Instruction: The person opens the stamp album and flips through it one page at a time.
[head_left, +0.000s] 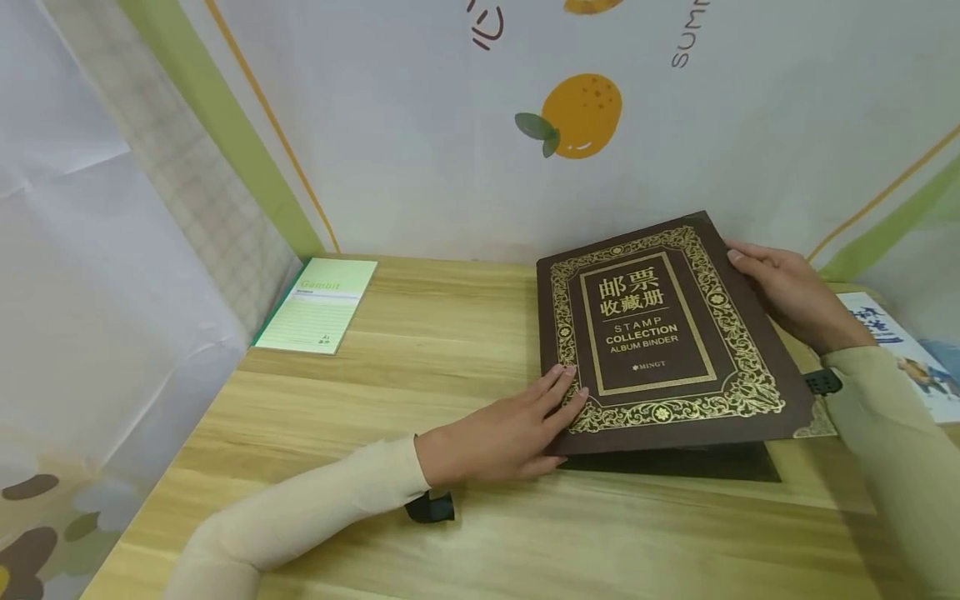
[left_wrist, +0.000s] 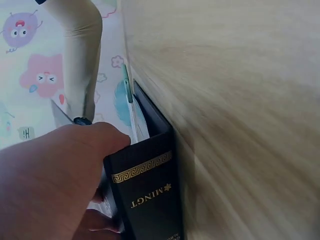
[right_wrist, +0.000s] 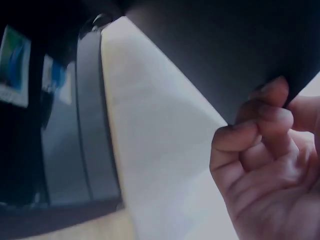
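A dark brown stamp album [head_left: 651,333] with gold ornament lies on the table, its front cover raised a little at the right. My right hand [head_left: 787,292] grips the cover's right edge. In the right wrist view, the curled fingers [right_wrist: 272,120] hold the cover's dark inner side, and a black page with stamps [right_wrist: 14,65] shows beneath. My left hand [head_left: 502,433] rests at the album's lower left corner, its fingers extended onto the cover. The left wrist view shows the album's spine [left_wrist: 150,195] beside that hand.
A pale green notebook [head_left: 318,307] lies at the table's back left corner. On the right, partly behind the right forearm, is a white booklet [head_left: 896,342] with blue lettering. A fabric wall printed with an orange [head_left: 582,117] stands behind the wooden table [head_left: 420,333].
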